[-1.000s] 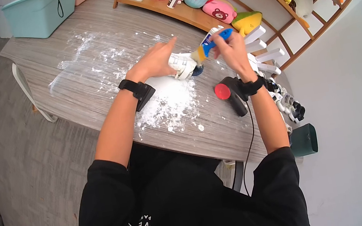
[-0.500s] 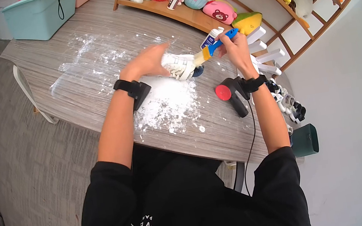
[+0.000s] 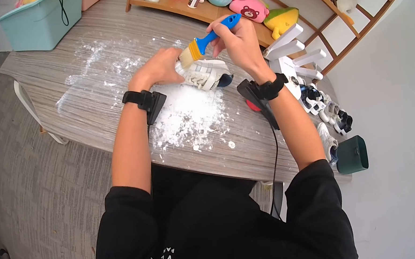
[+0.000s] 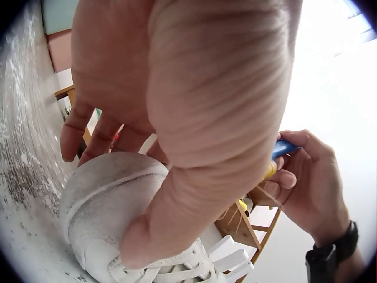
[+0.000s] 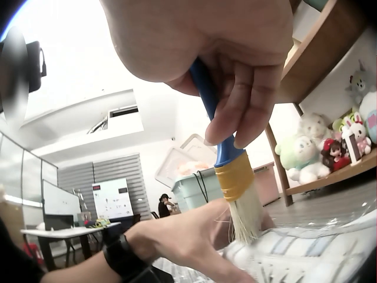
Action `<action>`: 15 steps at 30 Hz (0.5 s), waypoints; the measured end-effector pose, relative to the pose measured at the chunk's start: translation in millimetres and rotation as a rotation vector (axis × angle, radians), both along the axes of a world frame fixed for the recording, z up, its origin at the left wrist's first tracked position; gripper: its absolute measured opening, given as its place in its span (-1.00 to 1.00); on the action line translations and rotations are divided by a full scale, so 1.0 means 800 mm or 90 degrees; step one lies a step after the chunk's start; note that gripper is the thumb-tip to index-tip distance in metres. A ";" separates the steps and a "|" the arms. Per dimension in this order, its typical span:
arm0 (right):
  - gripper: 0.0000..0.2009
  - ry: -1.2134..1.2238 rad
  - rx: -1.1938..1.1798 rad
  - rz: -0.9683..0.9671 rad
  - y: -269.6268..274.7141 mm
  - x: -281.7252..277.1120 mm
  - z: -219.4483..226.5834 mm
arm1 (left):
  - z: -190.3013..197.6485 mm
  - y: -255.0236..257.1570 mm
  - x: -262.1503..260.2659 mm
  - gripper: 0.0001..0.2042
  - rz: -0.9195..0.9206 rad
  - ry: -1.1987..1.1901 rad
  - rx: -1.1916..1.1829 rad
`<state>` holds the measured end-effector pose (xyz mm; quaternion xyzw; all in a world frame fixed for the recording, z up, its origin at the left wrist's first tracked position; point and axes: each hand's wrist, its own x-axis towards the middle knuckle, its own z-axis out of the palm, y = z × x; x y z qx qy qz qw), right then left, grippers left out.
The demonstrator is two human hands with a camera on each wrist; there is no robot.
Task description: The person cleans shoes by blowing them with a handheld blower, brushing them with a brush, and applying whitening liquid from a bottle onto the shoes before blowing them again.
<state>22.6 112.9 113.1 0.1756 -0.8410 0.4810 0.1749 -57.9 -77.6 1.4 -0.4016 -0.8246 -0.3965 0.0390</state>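
A white lace-up sneaker (image 3: 207, 77) lies on the table, its toe to the left and dark blue lining showing at its opening. My left hand (image 3: 159, 69) grips the toe, thumb over the toe cap (image 4: 112, 191) in the left wrist view and fingers on the far side. My right hand (image 3: 243, 45) holds a paintbrush (image 3: 206, 41) by its blue handle. Its pale bristles (image 5: 246, 219) point down at the sneaker's upper near the toe, close to my left hand. White powder (image 3: 189, 116) is heaped on the table in front of the shoe.
More powder is smeared across the wooden-grain table (image 3: 93, 128) to the left. Behind stands a shelf (image 3: 188, 8) of plush toys, with a teal bin (image 3: 42, 25) at back left. White stool legs (image 3: 310, 57), several shoes (image 3: 330, 110) and a dark green bin (image 3: 351, 154) are at right.
My right hand has moved the brush leftward from the sneaker's opening to its toe end. My left hand stays on the toe. My right wrist now covers most of the black and red device.
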 end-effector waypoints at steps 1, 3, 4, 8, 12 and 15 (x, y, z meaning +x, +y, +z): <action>-0.76 -0.019 -0.023 0.001 0.003 -0.001 -0.002 | 0.002 -0.001 0.002 -0.58 0.001 0.000 0.001; -0.77 -0.038 -0.042 0.010 0.010 -0.007 -0.007 | 0.008 -0.006 0.008 -0.57 0.046 -0.020 -0.044; -0.76 -0.053 -0.037 -0.015 0.021 -0.010 -0.009 | 0.009 -0.008 0.007 -0.57 0.051 -0.020 -0.041; -0.75 -0.057 0.016 -0.100 0.076 -0.023 -0.015 | 0.011 -0.013 0.004 -0.56 0.059 -0.066 -0.079; -0.73 -0.023 0.114 -0.161 0.088 -0.021 -0.004 | 0.009 -0.010 0.005 -0.58 0.078 -0.058 -0.067; -0.73 0.008 0.120 -0.140 0.065 -0.018 -0.001 | 0.014 -0.009 0.006 -0.61 0.056 -0.045 -0.075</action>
